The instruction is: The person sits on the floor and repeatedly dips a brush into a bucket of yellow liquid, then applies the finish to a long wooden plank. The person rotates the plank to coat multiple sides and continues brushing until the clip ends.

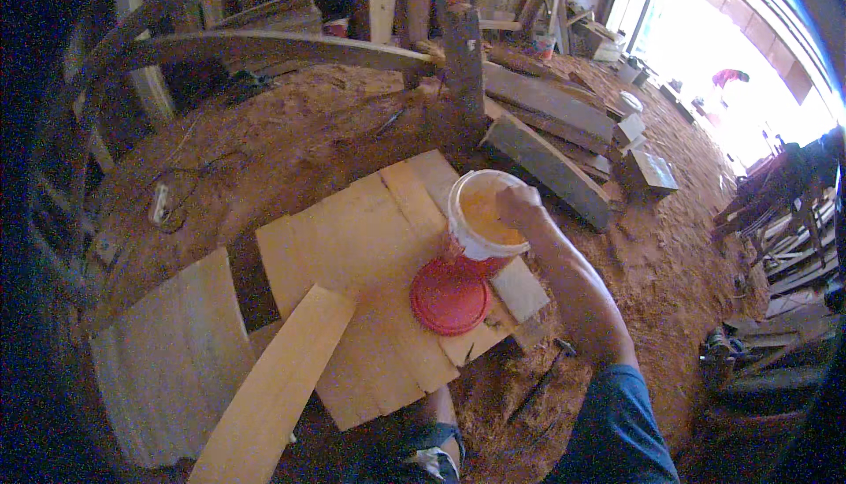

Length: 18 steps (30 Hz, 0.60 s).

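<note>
My right hand [520,206] reaches over the rim of a white bucket [455,211] with red on its lower side. The fingers are curled and closed, their tips down inside the bucket; what they hold is hidden. Yellow-orange stuff [483,211] coats or fills the inside. A round red lid [449,297] lies in front of the bucket. Both rest on a surface of pale flat boards [352,237]. One long pale plank [273,387] runs from the lower edge onto these boards. My left hand does not show.
A hammer [546,378] lies on the reddish ground right of the boards. To the left is another wide board [172,352]. Thick timber beams [546,167] are stacked beyond the bucket, near a wooden post [463,61]. Another person [730,77] is in the bright opening.
</note>
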Tool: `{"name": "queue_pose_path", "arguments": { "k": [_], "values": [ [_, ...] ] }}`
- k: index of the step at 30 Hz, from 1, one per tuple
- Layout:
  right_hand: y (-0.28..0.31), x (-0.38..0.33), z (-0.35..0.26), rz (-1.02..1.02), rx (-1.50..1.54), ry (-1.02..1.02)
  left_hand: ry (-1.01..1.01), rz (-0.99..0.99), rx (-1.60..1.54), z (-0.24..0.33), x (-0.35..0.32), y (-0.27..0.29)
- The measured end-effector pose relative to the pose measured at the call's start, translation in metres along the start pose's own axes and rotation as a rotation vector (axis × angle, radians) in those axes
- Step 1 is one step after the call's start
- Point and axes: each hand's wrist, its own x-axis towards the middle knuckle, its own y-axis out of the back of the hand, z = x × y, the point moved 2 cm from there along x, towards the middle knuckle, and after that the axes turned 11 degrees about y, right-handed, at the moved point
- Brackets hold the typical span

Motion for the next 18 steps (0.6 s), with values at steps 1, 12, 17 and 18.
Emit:
{"name": "queue_pose_path", "arguments": {
  "k": [1,12,17,18],
  "values": [
    [-0.015,0.002,0.015,0.046,0.32,-0.039,-0.054,-0.03,0.023,0.01,0.009,-0.007],
    [-0.11,0.04,0.055,0.116,1.341,-0.45,-0.283,-0.215,0.137,0.052,0.055,-0.035],
    [-0.12,0.035,0.054,0.105,1.545,-0.522,-0.325,-0.249,0.147,0.053,0.06,-0.035],
    [-0.119,0.035,0.054,0.098,1.536,-0.533,-0.333,-0.253,0.148,0.052,0.061,-0.034]
  ]
}}
